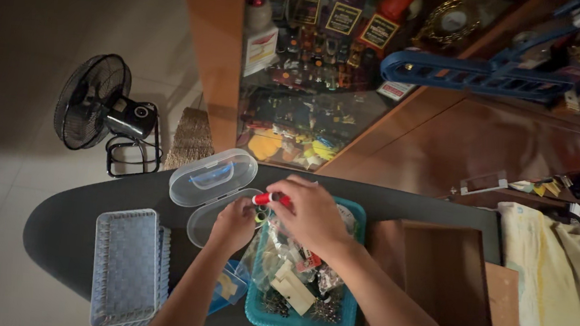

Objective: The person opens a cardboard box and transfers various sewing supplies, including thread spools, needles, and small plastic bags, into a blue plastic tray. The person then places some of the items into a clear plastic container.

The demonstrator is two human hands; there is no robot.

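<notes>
Nearest, a teal basket (259, 314) crammed with small hardware and pale wooden pieces, on a dark oval table (60, 234) beside a stacked grey-blue tray (125, 267). Above the basket's far rim, right hand (310, 217) pinched on a small red-and-white tube (269, 198); left hand (232, 224) curled narrow against it, beside an open clear plastic box (212, 177), grip not clear

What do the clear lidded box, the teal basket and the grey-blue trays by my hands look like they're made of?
Clear lidded box: likely hard plastic, see-through and glossy, with a moulded blue handle. Teal basket: probably moulded plastic, uniform colour, slightly shiny rim. Grey-blue trays: apparently plastic with a woven-look texture, matte; the dim light leaves this uncertain.
</notes>
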